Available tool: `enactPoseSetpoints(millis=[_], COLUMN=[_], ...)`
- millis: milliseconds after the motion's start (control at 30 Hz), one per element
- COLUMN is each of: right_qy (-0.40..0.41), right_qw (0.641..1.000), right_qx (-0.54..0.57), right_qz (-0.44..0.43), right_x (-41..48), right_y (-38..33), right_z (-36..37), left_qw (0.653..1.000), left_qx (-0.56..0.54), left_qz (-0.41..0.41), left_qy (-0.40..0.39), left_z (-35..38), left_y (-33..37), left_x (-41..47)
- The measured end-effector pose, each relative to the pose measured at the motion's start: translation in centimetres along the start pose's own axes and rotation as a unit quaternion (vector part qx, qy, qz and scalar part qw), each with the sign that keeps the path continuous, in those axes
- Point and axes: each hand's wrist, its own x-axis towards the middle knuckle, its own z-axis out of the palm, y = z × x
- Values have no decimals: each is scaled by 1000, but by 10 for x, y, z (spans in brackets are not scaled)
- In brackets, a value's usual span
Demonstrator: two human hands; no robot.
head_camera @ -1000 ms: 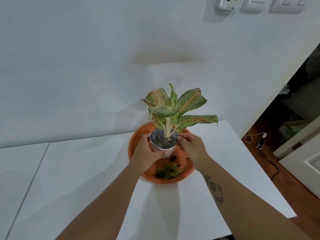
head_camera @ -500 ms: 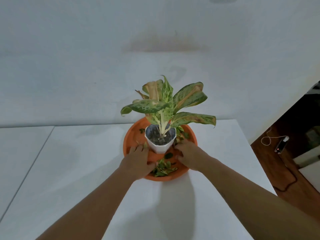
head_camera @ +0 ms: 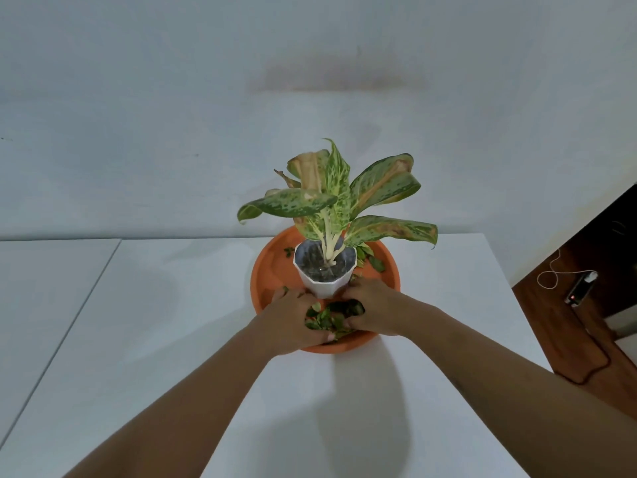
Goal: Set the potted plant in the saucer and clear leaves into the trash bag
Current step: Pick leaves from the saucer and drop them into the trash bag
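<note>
The potted plant (head_camera: 325, 270), a white faceted pot with speckled green and brown leaves, stands upright inside the orange saucer (head_camera: 272, 270) on the white table. A pile of loose green leaves (head_camera: 331, 317) lies in the saucer's near part, in front of the pot. My left hand (head_camera: 293, 320) and my right hand (head_camera: 374, 310) are in the saucer on either side of that pile, fingers curled around it and touching it. A few more loose leaves (head_camera: 370, 258) lie behind the pot on the right. No trash bag is visible.
The white table (head_camera: 172, 305) meets a white wall at the back; a seam runs down its left part. Its right edge drops to a wooden floor (head_camera: 565, 326) where a small device with a white cable (head_camera: 582, 288) lies.
Both hands let go of the pot, which now stands in the saucer, and moved down to close around the loose leaf pile. The camera tilted down.
</note>
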Motion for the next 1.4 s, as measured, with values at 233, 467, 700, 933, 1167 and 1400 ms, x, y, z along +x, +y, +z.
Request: enactPoseSetpoints(millis=[233, 467, 700, 933, 1167, 1400], right_qy=[33, 62, 136, 254, 251, 291], right_qw=[997, 998, 984, 848, 677, 589], right_qx=[-63, -7, 97, 417, 669, 735], right_qz=[-15, -7, 68, 204, 175, 166], right_x=[-8, -4, -1, -12, -26, -37], right_y=[-5, -19, -27, -34, -47, -59], right_z=[6, 21, 27, 18, 28, 36], left_qw=[1000, 997, 993, 948, 836, 769], left_qx=[25, -38, -91, -307, -543, -636], left_qz=[11, 66, 47, 28, -64, -66], left_qy=[-12, 27, 66, 84, 38, -4], left_z=[-5, 1, -2, -20, -17, -6], left_y=[-3, -11, -18, -23, -19, -15], left_x=[4, 8, 17, 10, 8, 4])
